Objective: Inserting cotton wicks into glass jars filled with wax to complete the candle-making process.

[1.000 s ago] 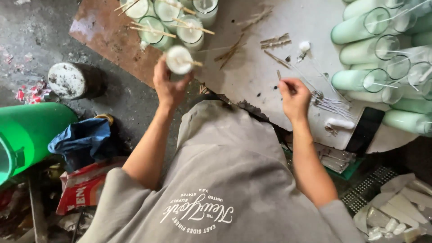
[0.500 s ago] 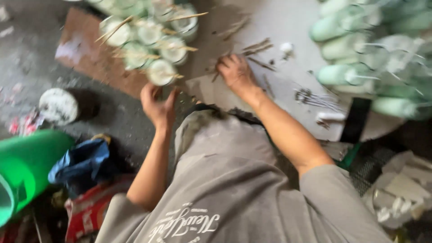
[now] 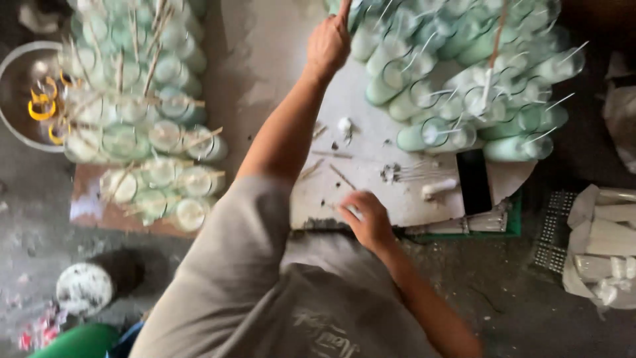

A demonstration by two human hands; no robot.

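Here both hands, left hand [image 3: 329,41] and right hand [image 3: 366,219], look empty; glass jars [image 3: 457,93] lie sideways, mouths toward the camera.

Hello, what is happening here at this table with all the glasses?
A person in a grey shirt works at a wax-stained white table. The left hand reaches far forward to the pile of green glass jars lying on their sides, which have thin wicks sticking out. The right hand rests on the table's near edge, close to some loose sticks. On the left, filled jars with sticks laid across their tops stand on a wooden board.
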